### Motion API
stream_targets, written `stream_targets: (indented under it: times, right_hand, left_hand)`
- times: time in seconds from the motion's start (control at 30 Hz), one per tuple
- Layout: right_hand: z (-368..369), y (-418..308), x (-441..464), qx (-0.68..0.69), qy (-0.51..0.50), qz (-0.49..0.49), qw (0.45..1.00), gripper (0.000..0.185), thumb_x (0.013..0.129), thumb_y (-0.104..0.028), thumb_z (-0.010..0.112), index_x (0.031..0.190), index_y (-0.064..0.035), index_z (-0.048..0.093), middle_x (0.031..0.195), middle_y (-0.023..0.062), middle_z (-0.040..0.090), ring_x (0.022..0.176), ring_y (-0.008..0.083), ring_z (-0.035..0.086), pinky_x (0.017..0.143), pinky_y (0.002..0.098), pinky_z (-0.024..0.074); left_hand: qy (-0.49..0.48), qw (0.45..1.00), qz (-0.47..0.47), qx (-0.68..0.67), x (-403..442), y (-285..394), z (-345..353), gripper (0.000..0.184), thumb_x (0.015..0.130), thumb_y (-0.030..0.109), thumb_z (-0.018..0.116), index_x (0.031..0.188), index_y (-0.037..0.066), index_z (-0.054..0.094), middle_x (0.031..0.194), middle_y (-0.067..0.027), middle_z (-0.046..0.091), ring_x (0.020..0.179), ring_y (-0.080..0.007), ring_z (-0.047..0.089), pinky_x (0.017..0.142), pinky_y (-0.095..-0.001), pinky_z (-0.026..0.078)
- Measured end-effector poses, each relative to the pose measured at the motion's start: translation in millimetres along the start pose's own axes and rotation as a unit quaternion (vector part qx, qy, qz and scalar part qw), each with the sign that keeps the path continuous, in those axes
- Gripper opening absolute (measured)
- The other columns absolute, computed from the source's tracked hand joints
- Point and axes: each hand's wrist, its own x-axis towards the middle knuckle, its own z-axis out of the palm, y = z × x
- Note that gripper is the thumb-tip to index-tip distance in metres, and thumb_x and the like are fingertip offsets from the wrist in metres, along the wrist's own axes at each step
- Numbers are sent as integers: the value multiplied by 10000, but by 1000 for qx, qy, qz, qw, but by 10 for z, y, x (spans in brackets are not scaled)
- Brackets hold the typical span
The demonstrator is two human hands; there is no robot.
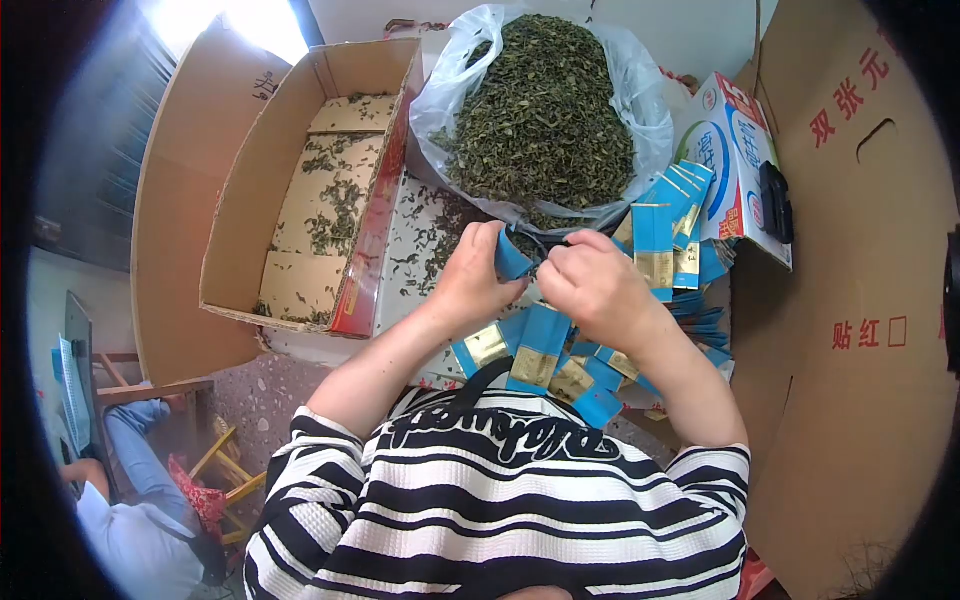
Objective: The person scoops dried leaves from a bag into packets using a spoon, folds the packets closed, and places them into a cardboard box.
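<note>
My left hand [468,278] is closed around a small blue packet [513,258], held with its mouth toward my right hand. My right hand [598,285] is closed beside the packet's mouth. A thin dark strip shows by its fingertips, too small to name. Just beyond both hands, a heap of dried tea leaves [540,110] fills a clear plastic bag [645,95]. Several blue-and-gold packets [540,340] lie under my wrists. More blue-and-gold packets [655,240] are piled to the right of my right hand.
To the left stands a long open cardboard box [232,225] with scattered leaves inside. Loose leaves [425,230] cover the tabletop beside it. A blue-and-white carton [725,160] and a tall cardboard panel [850,330] are at right. Another person [140,530] sits at lower left.
</note>
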Motion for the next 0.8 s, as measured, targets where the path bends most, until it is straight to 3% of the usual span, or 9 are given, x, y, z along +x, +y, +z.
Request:
stream_targets:
  times: [0.2,0.27,0.33,0.4,0.43,0.47,0.53,0.7,0.8]
  right_hand:
    - [-144,-66,4,-46,-9,-11,999,190,731,-58,625,914,-41,575,834,72,598,757,231,611,802,389,502]
    - [-110,-10,-31,5,137,55,989,147,736,-64,654,852,-54,564,725,51,584,664,224,596,699,373,494]
    - [-109,7,-33,4,177,66,982,129,785,-55,686,866,-39,587,731,73,627,648,212,624,612,350,495]
    - [-96,-52,-12,221,151,349,898,81,873,-82,661,895,-11,630,773,65,657,632,140,633,594,285,503]
    - [-42,-33,35,330,166,421,828,122,930,-117,605,921,5,616,768,68,656,597,105,617,550,242,492]
    - [16,3,76,329,168,423,828,122,930,-117,605,921,5,616,768,68,656,597,105,617,550,242,492]
    - [154,103,150,515,206,469,687,156,943,-145,595,935,11,598,771,85,653,588,134,620,551,249,503]
    - [373,349,164,563,278,488,607,151,940,-151,604,941,0,589,782,107,658,557,142,623,544,251,523]
    - [333,433,74,525,305,508,611,159,939,-155,605,947,3,587,777,108,658,555,146,625,542,254,523]
  left_hand:
    - [2,999,-32,-27,-56,62,-80,622,688,142,772,1212,6,464,1112,-184,490,1058,-348,522,904,-391,458]
    - [14,999,-27,-11,-75,26,-78,638,680,160,789,1208,-1,469,1107,-179,501,1051,-338,525,895,-385,460]
    - [25,999,-22,7,-100,7,-91,654,672,178,805,1205,-9,475,1102,-173,512,1044,-329,527,887,-380,463]
    - [43,999,-9,16,-126,21,-99,659,665,182,815,1201,-8,481,1101,-175,516,1046,-331,530,885,-381,464]
    - [41,999,-7,16,-131,33,-96,659,665,182,815,1201,-8,481,1101,-175,516,1046,-331,530,885,-381,464]
    - [43,999,-7,15,-139,46,-92,658,664,180,816,1199,-7,482,1095,-176,517,1039,-333,533,887,-383,463]
    - [45,999,-6,16,-148,55,-86,656,663,179,817,1197,-6,484,1089,-177,519,1032,-335,535,889,-385,461]
    - [53,998,14,24,-158,39,-120,639,666,165,812,1193,0,490,1077,-172,523,1016,-334,541,876,-386,462]
    - [52,998,6,19,-161,23,-132,637,667,159,808,1195,1,489,1076,-170,524,1013,-331,543,874,-385,462]
